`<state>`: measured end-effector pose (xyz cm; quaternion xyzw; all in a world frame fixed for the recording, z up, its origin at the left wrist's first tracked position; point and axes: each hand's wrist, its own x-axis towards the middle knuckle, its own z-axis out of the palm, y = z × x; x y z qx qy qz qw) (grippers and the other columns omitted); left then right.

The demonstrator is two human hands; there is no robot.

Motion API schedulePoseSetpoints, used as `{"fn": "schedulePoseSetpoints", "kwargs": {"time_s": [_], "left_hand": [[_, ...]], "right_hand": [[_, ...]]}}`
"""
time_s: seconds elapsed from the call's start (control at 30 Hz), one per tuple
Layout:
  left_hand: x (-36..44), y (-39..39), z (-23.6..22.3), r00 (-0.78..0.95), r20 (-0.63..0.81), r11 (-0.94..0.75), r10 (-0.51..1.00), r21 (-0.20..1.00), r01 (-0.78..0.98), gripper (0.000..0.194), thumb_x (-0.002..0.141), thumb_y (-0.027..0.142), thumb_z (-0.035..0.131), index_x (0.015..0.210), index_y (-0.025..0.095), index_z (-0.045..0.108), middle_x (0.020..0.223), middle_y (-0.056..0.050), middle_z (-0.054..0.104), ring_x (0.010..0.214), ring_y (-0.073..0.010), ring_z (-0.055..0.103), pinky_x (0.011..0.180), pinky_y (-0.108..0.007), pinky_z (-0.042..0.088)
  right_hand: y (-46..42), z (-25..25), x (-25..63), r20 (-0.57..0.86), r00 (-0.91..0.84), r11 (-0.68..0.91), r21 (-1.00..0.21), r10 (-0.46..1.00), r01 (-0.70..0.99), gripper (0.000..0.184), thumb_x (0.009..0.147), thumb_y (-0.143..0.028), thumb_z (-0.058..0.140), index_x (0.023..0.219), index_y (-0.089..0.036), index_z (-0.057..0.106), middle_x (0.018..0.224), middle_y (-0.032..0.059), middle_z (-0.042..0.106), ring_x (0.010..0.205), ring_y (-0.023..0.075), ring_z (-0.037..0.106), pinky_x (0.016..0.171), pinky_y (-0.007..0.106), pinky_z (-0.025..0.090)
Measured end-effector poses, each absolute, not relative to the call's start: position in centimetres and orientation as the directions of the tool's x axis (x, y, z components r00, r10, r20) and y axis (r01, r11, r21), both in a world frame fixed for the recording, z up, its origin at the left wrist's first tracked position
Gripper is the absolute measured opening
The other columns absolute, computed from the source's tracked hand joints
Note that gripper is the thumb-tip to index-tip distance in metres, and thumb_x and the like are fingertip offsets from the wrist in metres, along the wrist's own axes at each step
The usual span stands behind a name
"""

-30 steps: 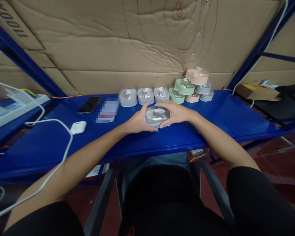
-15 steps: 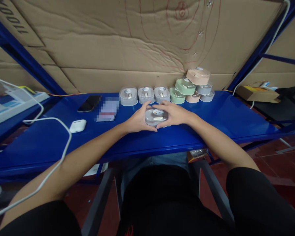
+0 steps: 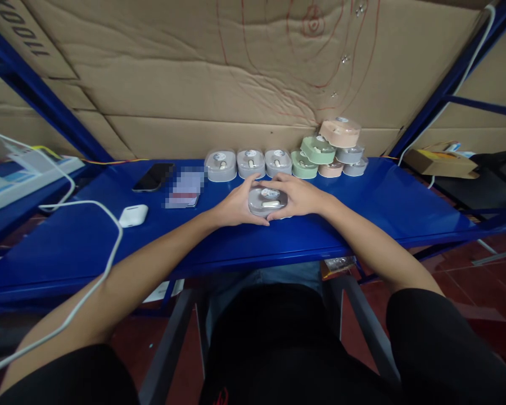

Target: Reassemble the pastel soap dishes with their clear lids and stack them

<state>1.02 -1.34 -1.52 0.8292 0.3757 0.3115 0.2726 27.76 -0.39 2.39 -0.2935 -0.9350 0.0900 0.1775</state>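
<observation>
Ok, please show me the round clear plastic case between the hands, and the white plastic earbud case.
Round clear plastic case (image 3: 268,201): head view, on its lid.
White plastic earbud case (image 3: 133,216): head view, on its top.

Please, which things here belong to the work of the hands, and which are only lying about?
Part of the work: left hand, right hand, plastic case between them, row of grey cases, stack of coloured cases.

Just lying about: black phone, white earbud case, white cable.

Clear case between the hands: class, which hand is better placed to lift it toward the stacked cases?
Probably the right hand: it grips the clear case from the side nearer the stacked cases.
</observation>
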Motion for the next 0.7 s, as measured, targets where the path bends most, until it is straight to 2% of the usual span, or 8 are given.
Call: {"fn": "schedulePoseSetpoints", "kwargs": {"time_s": [0.13, 0.33, 0.47, 0.6, 0.7], "left_hand": [[0.8, -1.4, -1.3, 0.535, 0.302, -0.570, 0.789, 0.684, 0.455, 0.147, 0.056, 0.065, 0.109, 0.176, 0.023, 0.034, 0.170, -0.027, 0.057, 0.159, -0.0537, 0.055, 0.132, -0.072, 0.044], [0.3, -1.0, -0.8, 0.553, 0.306, -0.599, 0.775, 0.634, 0.489, 0.132, 0.058, 0.068, 0.106, 0.168, 0.024, 0.048, 0.165, -0.022, 0.063, 0.155, -0.0520, 0.060, 0.130, -0.069, 0.047], [-0.2, -0.7, 0.0, 0.581, 0.259, -0.591, 0.772, 0.629, 0.505, 0.128, 0.060, 0.070, 0.104, 0.167, 0.023, 0.051, 0.168, -0.023, 0.062, 0.156, -0.0520, 0.059, 0.129, -0.069, 0.048], [-0.5, -0.6, 0.4, 0.623, 0.254, -0.615, 0.740, 0.630, 0.474, 0.111, 0.070, 0.067, 0.100, 0.163, 0.026, 0.056, 0.161, -0.018, 0.069, 0.150, -0.0478, 0.065, 0.125, -0.065, 0.053], [-0.6, -0.5, 0.4, 0.627, 0.248, -0.617, 0.739, 0.622, 0.482, 0.106, 0.071, 0.068, 0.099, 0.160, 0.026, 0.058, 0.157, -0.016, 0.072, 0.145, -0.0470, 0.069, 0.121, -0.063, 0.056]], "right_hand": [[-0.4, 2.2, 27.3, 0.263, -0.765, 0.808, -0.240, 0.588, 0.538, 0.106, 0.085, -0.077, 0.087, 0.172, -0.024, 0.059, 0.130, 0.0160, 0.066, 0.116, 0.0370, 0.066, 0.104, 0.054, 0.059], [-0.4, 1.2, 26.7, 0.279, -0.757, 0.807, -0.194, 0.590, 0.557, 0.102, 0.090, -0.076, 0.082, 0.173, -0.023, 0.054, 0.137, 0.0178, 0.063, 0.123, 0.0402, 0.063, 0.109, 0.058, 0.058], [-0.7, 1.4, 26.5, 0.250, -0.767, 0.806, -0.133, 0.591, 0.577, 0.103, 0.091, -0.075, 0.079, 0.174, -0.020, 0.051, 0.136, 0.0191, 0.063, 0.119, 0.0399, 0.064, 0.103, 0.056, 0.059], [-0.8, 1.7, 26.5, 0.256, -0.786, 0.823, -0.084, 0.563, 0.562, 0.106, 0.090, -0.070, 0.080, 0.176, -0.017, 0.048, 0.137, 0.0200, 0.064, 0.115, 0.0378, 0.064, 0.099, 0.053, 0.059], [-0.7, 1.7, 26.6, 0.282, -0.797, 0.838, -0.052, 0.534, 0.543, 0.105, 0.087, -0.067, 0.081, 0.174, -0.017, 0.050, 0.135, 0.0197, 0.066, 0.112, 0.0371, 0.065, 0.097, 0.052, 0.059]]}}
